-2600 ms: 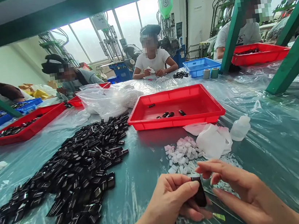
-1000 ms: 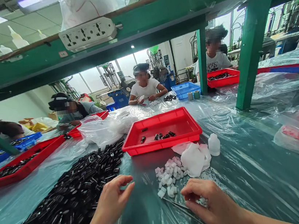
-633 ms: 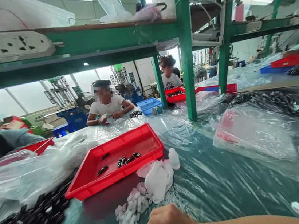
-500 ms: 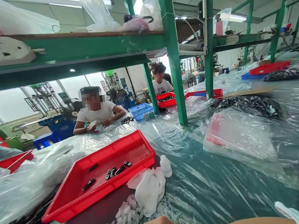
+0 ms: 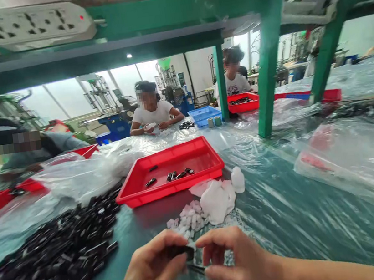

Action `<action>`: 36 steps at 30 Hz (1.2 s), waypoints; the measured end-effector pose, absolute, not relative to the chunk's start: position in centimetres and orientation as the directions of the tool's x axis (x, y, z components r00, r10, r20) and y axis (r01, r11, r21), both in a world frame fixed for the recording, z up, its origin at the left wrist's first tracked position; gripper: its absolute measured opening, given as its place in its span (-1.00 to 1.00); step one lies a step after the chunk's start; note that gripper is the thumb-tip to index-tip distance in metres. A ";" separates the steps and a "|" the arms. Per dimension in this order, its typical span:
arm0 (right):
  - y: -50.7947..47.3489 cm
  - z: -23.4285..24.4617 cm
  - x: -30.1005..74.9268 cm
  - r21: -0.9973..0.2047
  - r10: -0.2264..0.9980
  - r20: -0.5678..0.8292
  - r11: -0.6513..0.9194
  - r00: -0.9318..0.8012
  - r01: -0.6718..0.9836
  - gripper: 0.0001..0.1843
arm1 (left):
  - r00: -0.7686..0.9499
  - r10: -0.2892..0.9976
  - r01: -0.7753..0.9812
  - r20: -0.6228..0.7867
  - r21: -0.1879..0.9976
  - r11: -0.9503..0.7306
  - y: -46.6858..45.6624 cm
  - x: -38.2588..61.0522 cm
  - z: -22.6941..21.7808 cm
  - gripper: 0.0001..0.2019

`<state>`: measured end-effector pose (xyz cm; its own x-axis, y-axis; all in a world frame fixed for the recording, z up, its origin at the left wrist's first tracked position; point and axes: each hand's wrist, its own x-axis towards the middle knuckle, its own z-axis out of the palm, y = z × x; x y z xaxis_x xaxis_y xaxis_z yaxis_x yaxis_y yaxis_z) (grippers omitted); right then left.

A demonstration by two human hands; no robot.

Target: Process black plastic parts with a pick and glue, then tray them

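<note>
My left hand [image 5: 151, 269] is closed around a small black piece [image 5: 185, 252], low in the middle of the head view. Close beside it, my right hand [image 5: 235, 258] has its fingers curled together at a thin dark strip [image 5: 196, 269] that runs toward the left hand. Whether the strip belongs to the black piece cannot be seen. Just beyond my hands lies a heap of small whitish translucent pieces [image 5: 188, 218]. A crumpled white cloth [image 5: 217, 201] rests against that heap.
A red tray [image 5: 179, 187] with several black pieces stands ahead. Many black pieces [image 5: 60, 253] are piled at left. A small white bottle [image 5: 238, 180] stands right of the cloth. Clear plastic bags [image 5: 355, 159] lie at right. A green post [image 5: 267, 65] rises ahead; co-workers sit across.
My view has turned left and down. My left hand has come into view with a black piece, and my right hand has turned to meet it.
</note>
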<state>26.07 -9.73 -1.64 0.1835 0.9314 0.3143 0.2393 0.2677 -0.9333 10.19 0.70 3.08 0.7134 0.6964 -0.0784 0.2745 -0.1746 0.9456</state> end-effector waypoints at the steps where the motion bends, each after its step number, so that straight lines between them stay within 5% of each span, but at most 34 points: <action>1: -10.0 -1.5 26.0 -0.950 0.949 0.269 0.234 0.162 0.205 -0.69 | 0.746 0.660 0.238 -0.084 0.960 -0.147 0.4 10.7 3.4 -0.78; 6: -10.6 -1.2 26.0 -0.975 0.999 0.047 0.041 0.019 0.220 -0.85 | 0.840 0.522 0.169 -0.148 0.986 0.009 -0.2 11.4 2.7 -0.86; 10: -10.8 -1.4 25.7 -0.975 0.997 -0.077 -0.073 -0.012 0.209 -0.74 | 0.824 0.535 0.077 -0.187 0.972 0.222 -0.8 11.1 1.7 -0.66; 13: -10.9 -1.4 25.6 -0.988 0.989 -0.132 -0.126 -0.060 0.094 -0.75 | 0.791 0.574 0.034 -0.214 0.950 0.309 -1.0 11.3 1.3 -0.70; 20: -10.7 -1.0 25.3 -0.979 0.978 -0.175 -0.185 -0.114 -0.081 -0.84 | 0.752 0.592 0.073 -0.289 0.930 0.361 -1.2 11.4 0.4 -0.79; 36: -11.0 -1.3 25.3 -0.970 0.966 -0.242 -0.238 -0.091 0.051 -0.80 | 0.731 0.607 0.196 -0.311 0.948 0.249 -1.1 11.2 0.1 -0.67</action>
